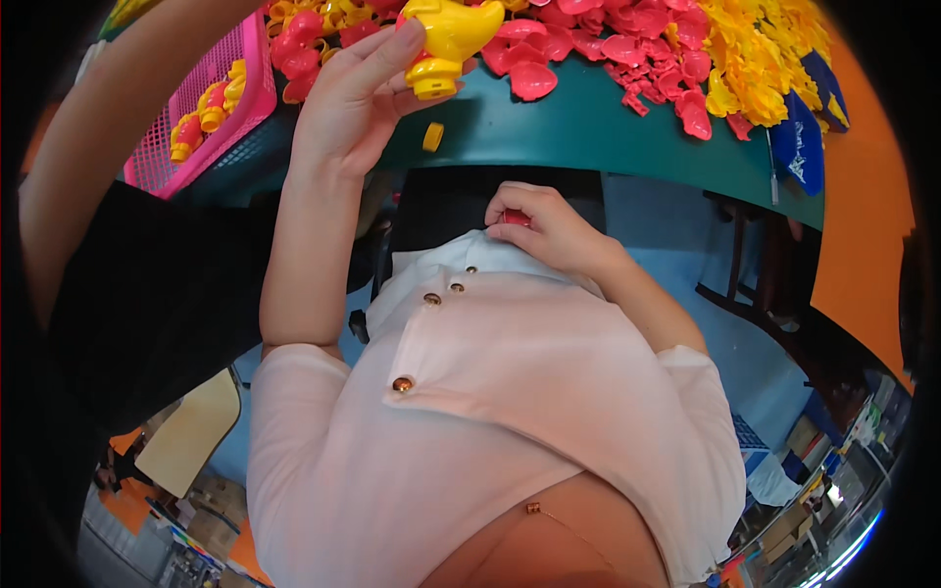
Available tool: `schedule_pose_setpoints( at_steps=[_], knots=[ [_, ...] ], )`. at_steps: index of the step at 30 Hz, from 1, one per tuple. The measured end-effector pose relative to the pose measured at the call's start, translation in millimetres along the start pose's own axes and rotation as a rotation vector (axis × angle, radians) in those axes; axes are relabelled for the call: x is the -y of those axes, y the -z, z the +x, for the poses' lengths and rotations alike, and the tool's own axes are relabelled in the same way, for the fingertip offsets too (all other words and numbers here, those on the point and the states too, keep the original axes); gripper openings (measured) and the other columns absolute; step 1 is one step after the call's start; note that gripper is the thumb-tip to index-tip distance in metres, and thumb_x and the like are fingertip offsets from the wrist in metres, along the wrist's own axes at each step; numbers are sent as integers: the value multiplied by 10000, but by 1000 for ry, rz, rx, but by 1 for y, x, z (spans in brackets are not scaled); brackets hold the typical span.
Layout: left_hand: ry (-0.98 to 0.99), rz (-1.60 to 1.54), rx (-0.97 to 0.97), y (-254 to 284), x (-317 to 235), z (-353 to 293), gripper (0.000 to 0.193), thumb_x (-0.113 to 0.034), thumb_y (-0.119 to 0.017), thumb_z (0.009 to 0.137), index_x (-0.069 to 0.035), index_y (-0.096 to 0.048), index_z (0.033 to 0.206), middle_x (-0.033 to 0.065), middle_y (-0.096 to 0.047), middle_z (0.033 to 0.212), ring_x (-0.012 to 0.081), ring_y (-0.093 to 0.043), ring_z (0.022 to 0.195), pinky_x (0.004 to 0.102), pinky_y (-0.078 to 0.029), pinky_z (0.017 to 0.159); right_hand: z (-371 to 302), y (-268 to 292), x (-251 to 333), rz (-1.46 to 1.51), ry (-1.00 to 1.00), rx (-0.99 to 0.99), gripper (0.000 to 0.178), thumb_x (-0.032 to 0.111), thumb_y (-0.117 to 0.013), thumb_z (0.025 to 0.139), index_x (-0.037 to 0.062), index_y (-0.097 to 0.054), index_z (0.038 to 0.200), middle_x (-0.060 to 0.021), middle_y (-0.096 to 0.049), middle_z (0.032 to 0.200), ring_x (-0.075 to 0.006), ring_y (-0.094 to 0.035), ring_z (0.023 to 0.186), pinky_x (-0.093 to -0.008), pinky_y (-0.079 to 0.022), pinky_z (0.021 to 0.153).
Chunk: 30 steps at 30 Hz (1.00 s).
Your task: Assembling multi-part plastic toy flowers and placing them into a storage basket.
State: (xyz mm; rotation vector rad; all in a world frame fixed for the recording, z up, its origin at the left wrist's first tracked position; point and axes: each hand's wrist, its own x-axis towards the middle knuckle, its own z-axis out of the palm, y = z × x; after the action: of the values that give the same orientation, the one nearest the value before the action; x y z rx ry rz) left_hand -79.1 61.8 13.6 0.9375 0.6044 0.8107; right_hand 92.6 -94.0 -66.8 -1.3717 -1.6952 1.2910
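Note:
Over the green table [549, 147], my left hand [348, 108] grips a yellow plastic toy duck [456, 34] with a round base and a bit of red showing near my fingers. Down by my lap, at the table's front edge, my right hand [554, 230] is curled around a small red plastic piece [517, 218], mostly covered by the fingers. A small yellow plastic cap [432, 136] lies on the table just below the toy duck.
A pink basket [257, 73] at the left holds several yellow and red toys. Red plastic parts [534, 80] and yellow plastic parts [760, 44] are heaped along the back. Blue packets [799, 147] lie at the right. Another person's arm [83, 167] reaches in on the left.

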Motion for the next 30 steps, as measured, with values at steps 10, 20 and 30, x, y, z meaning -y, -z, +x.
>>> schedule_pose_setpoints(
  at_steps=[10, 20, 30],
  knots=[
    [-100, -59, -6, 27, -5, 4, 625, -407, -595, 868, -40, -385, 1330, 141, -505, 1269, 338, -516, 1164, 396, -478, 934, 83, 149, 10, -984, 418, -737, 203, 162, -689, 802, 32, -638, 949, -82, -634, 914, -243, -583, 809, -320, -432, 762],
    [-378, -128, 290, 58, 20, 11, 613, -456, -621, 828, -45, -492, 1264, 122, -569, 1208, 316, -598, 1064, 379, -517, 868, 62, -78, -56, -610, 486, 199, 407, 212, -544, 877, 139, -510, 1276, -44, -446, 1368, -232, -331, 1330, -429, -216, 1114],
    [-296, -228, 235, 55, 13, 1, 723, -528, -618, 783, -9, -465, 1262, 156, -550, 1213, 347, -592, 1064, 383, -529, 848, 67, -76, -69, -379, 681, 137, 487, -43, -571, 684, 54, -563, 1161, -113, -538, 1214, -309, -494, 1144, -414, -416, 959]
  ],
)
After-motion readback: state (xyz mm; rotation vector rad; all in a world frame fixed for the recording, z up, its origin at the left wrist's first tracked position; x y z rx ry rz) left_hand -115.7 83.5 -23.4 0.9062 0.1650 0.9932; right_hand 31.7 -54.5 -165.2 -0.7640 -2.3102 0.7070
